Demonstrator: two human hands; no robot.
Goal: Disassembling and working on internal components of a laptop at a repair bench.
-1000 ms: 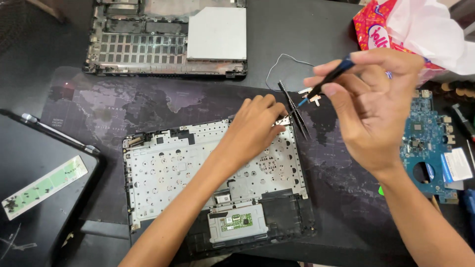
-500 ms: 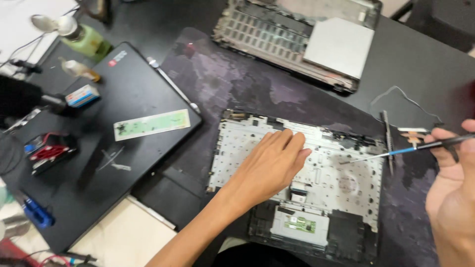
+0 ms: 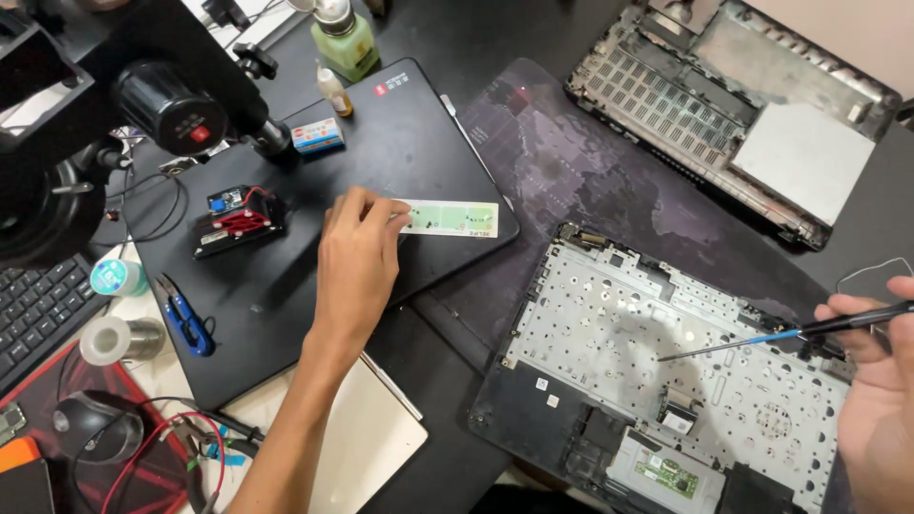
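Black and cluttered, the tabletop (image 3: 495, 38) carries a closed black laptop (image 3: 381, 143) and, beside it, a dark mat (image 3: 562, 162) with an opened laptop palmrest frame (image 3: 666, 371) on it. I see my left hand (image 3: 354, 255) resting on the laptop lid, fingers drawn close together, thumb and fingertips pinching the near end of a narrow pale green circuit strip (image 3: 447, 218) that lies flat on the lid just ahead of the hand. To that hand's left sit a small black module with red wires (image 3: 233, 217) and blue snips (image 3: 186, 324). My right hand (image 3: 881, 400), at the frame's far right edge, is closed around a slim blue-tipped screwdriver (image 3: 790, 335), its point hovering over the metal keyboard plate, well apart from the left hand. Beyond the right hand lies a stripped laptop base shell (image 3: 743, 105).
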